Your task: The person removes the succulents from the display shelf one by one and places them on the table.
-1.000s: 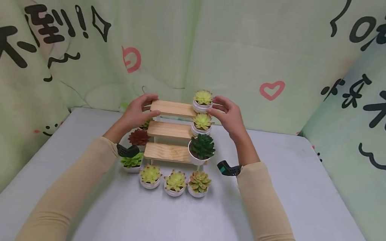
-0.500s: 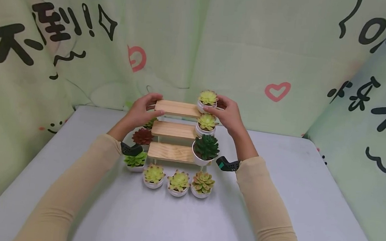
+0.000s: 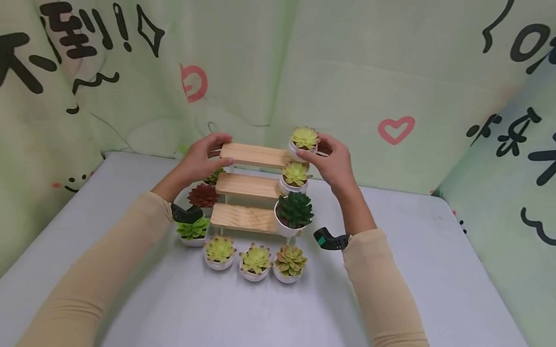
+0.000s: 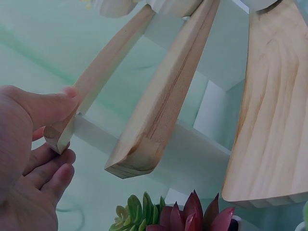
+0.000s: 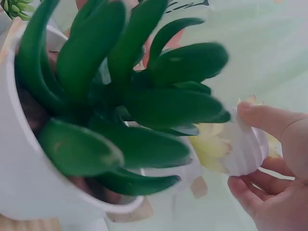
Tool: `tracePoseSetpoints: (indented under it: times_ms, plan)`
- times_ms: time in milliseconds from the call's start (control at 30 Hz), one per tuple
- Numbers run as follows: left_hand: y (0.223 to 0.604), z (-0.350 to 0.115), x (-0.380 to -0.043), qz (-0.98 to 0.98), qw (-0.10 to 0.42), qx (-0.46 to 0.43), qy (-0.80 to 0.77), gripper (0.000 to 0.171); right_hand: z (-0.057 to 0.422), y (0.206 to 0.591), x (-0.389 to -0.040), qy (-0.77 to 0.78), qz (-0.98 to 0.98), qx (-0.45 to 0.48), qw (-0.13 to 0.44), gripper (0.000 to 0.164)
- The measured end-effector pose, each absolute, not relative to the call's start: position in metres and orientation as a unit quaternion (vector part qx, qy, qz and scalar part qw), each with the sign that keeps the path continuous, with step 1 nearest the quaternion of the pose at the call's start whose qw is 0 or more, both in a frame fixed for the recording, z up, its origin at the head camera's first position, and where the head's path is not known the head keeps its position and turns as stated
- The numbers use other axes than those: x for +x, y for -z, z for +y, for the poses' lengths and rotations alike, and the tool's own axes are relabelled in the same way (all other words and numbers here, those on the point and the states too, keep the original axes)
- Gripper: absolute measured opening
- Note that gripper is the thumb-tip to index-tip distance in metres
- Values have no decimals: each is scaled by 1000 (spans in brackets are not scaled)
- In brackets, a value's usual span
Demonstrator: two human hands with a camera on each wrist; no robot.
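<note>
A three-tier wooden plant stand (image 3: 248, 186) stands mid-table. My left hand (image 3: 201, 160) grips the left end of its top board; in the left wrist view the thumb lies on the top board (image 4: 103, 65) and fingers curl beneath. My right hand (image 3: 335, 164) pinches a small white pot with a yellow-green succulent (image 3: 304, 141) at that board's right end. The right wrist view shows thumb and fingertips on the ribbed white pot (image 5: 246, 149), partly behind a dark green succulent (image 5: 144, 96). Another yellow-green succulent (image 3: 295, 175) sits on the middle board, the dark green one on the lowest.
Along the stand's front are three potted succulents, including a light green one (image 3: 255, 260) in the middle. Left of it stand a dark red succulent (image 3: 203, 195) and green ones (image 3: 193, 229), close under my left forearm. A printed curtain (image 3: 335, 63) rises behind the white table (image 3: 398, 270).
My right hand has closed its fingers on the top potted succulent and shifted it slightly right along the board. The left hand keeps its grip. The head view has swayed slightly.
</note>
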State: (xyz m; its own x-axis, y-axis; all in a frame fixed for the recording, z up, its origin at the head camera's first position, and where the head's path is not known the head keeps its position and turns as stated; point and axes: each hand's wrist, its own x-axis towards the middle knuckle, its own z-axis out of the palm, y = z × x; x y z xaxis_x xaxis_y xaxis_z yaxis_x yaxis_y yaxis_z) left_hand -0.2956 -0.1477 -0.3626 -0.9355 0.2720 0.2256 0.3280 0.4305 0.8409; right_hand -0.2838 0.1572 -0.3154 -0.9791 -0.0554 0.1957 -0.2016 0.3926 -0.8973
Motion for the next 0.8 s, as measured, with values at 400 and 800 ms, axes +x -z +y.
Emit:
tracePoseSetpoints:
  times_ms: [400,800]
  plan:
    - [358,-147,-294,-848,26,-175,500,59,181,316,-265,-531,-841,57,84,58]
    - [356,-146,-291,-849,22,-174,498,59,200,318,-236,-521,-849,26,80,63]
